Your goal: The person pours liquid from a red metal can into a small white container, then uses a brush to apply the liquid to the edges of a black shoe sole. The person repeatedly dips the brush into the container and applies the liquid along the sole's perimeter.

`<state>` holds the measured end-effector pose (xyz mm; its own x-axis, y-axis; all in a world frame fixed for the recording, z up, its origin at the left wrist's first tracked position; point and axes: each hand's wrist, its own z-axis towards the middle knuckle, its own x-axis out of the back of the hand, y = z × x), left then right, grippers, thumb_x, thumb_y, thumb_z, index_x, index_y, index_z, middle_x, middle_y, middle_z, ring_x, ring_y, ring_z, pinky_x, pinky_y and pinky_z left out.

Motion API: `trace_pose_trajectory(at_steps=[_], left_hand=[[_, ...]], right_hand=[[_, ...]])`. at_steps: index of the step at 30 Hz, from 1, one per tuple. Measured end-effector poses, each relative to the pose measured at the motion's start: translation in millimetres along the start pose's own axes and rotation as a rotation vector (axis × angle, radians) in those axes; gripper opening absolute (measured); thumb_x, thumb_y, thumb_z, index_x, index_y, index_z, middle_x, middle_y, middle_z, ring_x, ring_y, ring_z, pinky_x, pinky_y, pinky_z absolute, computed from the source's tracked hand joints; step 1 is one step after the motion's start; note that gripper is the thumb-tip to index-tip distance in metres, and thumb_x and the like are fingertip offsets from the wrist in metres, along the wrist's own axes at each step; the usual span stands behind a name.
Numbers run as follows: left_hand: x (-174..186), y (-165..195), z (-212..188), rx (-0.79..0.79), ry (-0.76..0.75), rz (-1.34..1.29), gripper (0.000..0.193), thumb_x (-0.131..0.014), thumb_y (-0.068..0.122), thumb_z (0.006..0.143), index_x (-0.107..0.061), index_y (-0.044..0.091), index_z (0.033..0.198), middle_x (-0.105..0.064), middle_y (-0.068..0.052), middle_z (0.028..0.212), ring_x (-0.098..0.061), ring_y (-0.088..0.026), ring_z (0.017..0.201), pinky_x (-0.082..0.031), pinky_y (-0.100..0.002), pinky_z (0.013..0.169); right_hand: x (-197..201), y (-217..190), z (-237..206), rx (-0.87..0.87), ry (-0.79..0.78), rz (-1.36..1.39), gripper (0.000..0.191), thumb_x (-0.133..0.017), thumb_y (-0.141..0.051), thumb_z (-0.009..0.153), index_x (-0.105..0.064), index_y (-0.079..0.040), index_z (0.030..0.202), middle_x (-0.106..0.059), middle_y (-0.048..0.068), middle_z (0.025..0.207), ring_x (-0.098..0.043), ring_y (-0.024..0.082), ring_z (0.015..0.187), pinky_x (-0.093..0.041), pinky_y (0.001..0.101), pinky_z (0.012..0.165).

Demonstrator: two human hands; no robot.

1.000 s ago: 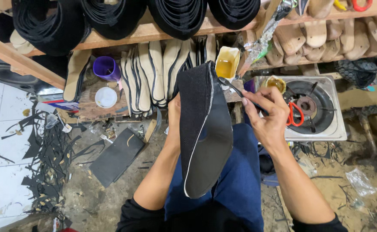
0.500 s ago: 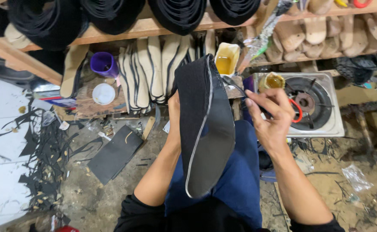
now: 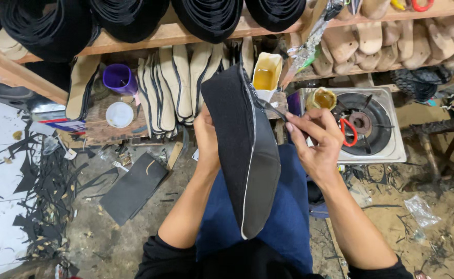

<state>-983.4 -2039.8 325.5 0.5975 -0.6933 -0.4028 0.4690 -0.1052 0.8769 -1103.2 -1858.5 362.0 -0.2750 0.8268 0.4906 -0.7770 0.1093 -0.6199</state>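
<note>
A long black shoe sole piece (image 3: 242,155) with a pale edge line stands on edge over my lap. My left hand (image 3: 206,139) grips it from behind on its left side. My right hand (image 3: 315,139) pinches a thin dark brush (image 3: 273,109) whose tip touches the sole's upper right edge. A yellowish cut container of glue (image 3: 266,75) stands just beyond the sole's top.
A row of beige insoles (image 3: 175,88) leans under a wooden shelf holding black rolls (image 3: 206,18). A purple cup (image 3: 118,78) and white lid (image 3: 119,114) sit left. A small gas stove (image 3: 366,124) with red scissors (image 3: 347,132) stands right. Black scraps (image 3: 41,181) litter the floor.
My right hand has brought the brush in from the right onto the sole's upper edge. The sole has tilted slightly and stays in my left hand.
</note>
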Motion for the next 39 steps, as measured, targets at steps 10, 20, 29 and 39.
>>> trace_pose_trajectory(at_steps=[10, 20, 29, 39], left_hand=[[39, -6, 19, -0.166, 0.167, 0.443, 0.055, -0.051, -0.012, 0.090, -0.051, -0.003, 0.145, -0.068, -0.012, 0.131, -0.067, -0.013, 0.109, -0.052, -0.025, 0.089], [36, -39, -7, -0.018, 0.399, -0.089, 0.042, -0.078, -0.012, 0.097, -0.042, -0.006, 0.117, -0.056, -0.019, 0.107, -0.060, -0.019, 0.091, -0.053, -0.028, 0.082], [55, -45, -15, 0.252, 0.349, -0.368, 0.045, -0.071, -0.009, 0.085, -0.048, 0.009, 0.119, -0.069, -0.007, 0.094, -0.067, -0.014, 0.078, -0.054, -0.027, 0.064], [32, -48, -19, 0.433, 0.084, -0.401, 0.052, -0.067, -0.008, 0.078, -0.053, 0.021, 0.120, -0.072, -0.007, 0.098, -0.071, -0.014, 0.083, -0.058, -0.028, 0.072]], right_hand=[[14, 15, -19, -0.049, -0.032, -0.012, 0.020, -0.080, 0.002, 0.092, -0.078, -0.006, 0.110, -0.064, 0.006, 0.094, -0.064, 0.016, 0.087, -0.051, 0.0265, 0.078], [-129, 190, 92, -0.084, -0.472, -0.840, 0.019, -0.065, -0.019, 0.091, -0.080, -0.009, 0.092, -0.072, 0.024, 0.109, -0.073, 0.036, 0.091, -0.055, 0.0475, 0.079], [-139, 190, 130, 0.033, -0.687, -0.980, 0.029, -0.070, -0.032, 0.082, -0.078, -0.007, 0.091, -0.076, 0.020, 0.097, -0.074, 0.033, 0.086, -0.057, 0.0438, 0.070], [-27, 95, 79, 0.015, -0.462, -0.694, 0.010, -0.078, -0.019, 0.076, -0.084, -0.014, 0.082, -0.071, 0.017, 0.091, -0.069, 0.037, 0.079, -0.053, 0.0470, 0.068]])
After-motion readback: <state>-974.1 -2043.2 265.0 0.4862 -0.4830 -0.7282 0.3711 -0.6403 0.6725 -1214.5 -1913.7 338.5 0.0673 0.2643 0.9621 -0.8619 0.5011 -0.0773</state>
